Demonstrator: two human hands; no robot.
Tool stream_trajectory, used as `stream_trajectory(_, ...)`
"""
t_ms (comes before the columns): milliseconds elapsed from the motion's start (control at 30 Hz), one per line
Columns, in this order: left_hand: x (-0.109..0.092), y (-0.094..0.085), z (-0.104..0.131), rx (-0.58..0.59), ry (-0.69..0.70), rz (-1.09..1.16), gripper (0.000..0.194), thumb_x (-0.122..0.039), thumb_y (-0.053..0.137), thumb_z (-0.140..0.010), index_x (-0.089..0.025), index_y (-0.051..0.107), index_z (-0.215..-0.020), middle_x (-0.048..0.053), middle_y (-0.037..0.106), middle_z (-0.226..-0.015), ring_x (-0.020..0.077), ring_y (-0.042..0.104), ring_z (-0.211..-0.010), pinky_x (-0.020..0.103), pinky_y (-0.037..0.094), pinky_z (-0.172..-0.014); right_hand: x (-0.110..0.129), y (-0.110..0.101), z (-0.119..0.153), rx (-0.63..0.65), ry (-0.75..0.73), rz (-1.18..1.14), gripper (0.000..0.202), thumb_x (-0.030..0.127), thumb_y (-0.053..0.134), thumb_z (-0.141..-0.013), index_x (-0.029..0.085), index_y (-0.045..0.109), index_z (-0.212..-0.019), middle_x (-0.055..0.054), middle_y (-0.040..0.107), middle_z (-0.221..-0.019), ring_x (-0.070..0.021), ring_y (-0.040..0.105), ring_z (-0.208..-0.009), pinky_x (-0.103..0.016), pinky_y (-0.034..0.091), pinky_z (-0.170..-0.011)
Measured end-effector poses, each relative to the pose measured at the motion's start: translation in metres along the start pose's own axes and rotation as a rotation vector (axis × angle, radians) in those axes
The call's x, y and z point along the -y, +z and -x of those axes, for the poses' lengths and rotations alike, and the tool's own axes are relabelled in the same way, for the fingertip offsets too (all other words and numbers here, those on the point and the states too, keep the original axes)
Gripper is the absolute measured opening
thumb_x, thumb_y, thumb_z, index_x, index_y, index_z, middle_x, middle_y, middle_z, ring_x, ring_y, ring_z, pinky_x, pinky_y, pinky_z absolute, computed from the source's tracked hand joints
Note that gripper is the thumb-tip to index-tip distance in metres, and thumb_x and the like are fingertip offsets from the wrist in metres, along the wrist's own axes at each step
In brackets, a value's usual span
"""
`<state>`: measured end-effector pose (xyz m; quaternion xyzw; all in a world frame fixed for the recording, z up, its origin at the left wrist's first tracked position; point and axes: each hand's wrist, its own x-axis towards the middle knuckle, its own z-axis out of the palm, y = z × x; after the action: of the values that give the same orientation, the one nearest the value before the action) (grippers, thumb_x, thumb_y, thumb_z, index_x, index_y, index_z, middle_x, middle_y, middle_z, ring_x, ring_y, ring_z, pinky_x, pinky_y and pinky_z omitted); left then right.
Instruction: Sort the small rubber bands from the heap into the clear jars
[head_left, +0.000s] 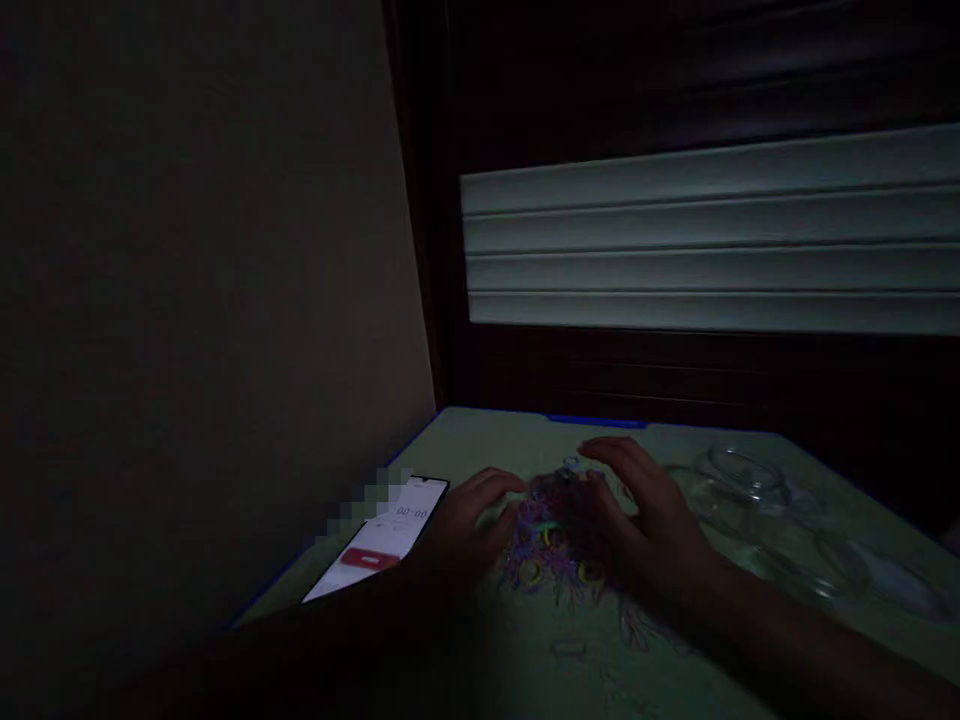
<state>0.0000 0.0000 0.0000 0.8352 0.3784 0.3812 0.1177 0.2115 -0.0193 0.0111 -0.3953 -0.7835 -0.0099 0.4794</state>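
A heap of small colourful bands (551, 540), apparently hair ties and rubber bands, lies in the middle of the pale green tabletop (517, 660). At its left edge is my left hand (476, 520), fingers bent and thumb apart, with nothing visible between them. My right hand (645, 510) arches over the heap's right side, its fingers and thumb spread. Its thumb reaches in among the bands, and the dim light hides whether it touches any. A few thin loose bands (634, 630) lie in front of the heap.
Left of my left hand lies a lit phone (382, 540) showing a timer. Clear round containers (742, 480) stand on the right, with a clear plastic piece (900, 580) beside them. A wall (225, 300) borders the left, and a dark wooden panel (615, 370) rises behind the table.
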Motion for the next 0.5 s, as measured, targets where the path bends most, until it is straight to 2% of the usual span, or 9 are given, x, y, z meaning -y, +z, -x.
stream_trajectory(167, -0.017, -0.007, 0.001, 0.140, 0.020, -0.001, 0.021, -0.016, 0.040, -0.082, -0.019, 0.056, -0.096, 0.003, 0.057, -0.097, 0.0132, 0.052, -0.092, 0.025, 0.041, -0.083, 0.008, 0.002, 0.022, 0.089, -0.052, -0.078, 0.024, 0.014, 0.043, -0.081, 0.020, 0.049, -0.104, -0.006, 0.049, -0.103, -0.0165, 0.045, -0.097, -0.032, 0.038, -0.084)
stream_trajectory(300, -0.020, -0.007, 0.004, 0.171, 0.069, 0.026, 0.024, -0.017, 0.038, -0.085, -0.019, 0.054, -0.102, 0.003, 0.056, -0.098, 0.0122, 0.051, -0.092, 0.025, 0.041, -0.083, 0.012, 0.003, 0.022, 0.051, -0.033, -0.117, 0.023, 0.013, 0.042, -0.081, 0.019, 0.049, -0.102, -0.006, 0.050, -0.100, -0.0167, 0.047, -0.094, -0.032, 0.038, -0.082)
stream_trajectory(500, -0.013, -0.006, 0.004, 0.191, 0.027, 0.000, 0.022, -0.016, 0.038, -0.084, -0.018, 0.057, -0.096, 0.002, 0.057, -0.094, 0.0121, 0.052, -0.088, 0.025, 0.041, -0.080, 0.009, 0.002, 0.019, 0.004, 0.053, -0.111, 0.018, 0.015, 0.042, -0.082, 0.020, 0.051, -0.097, -0.004, 0.052, -0.094, -0.0154, 0.048, -0.090, -0.030, 0.039, -0.078)
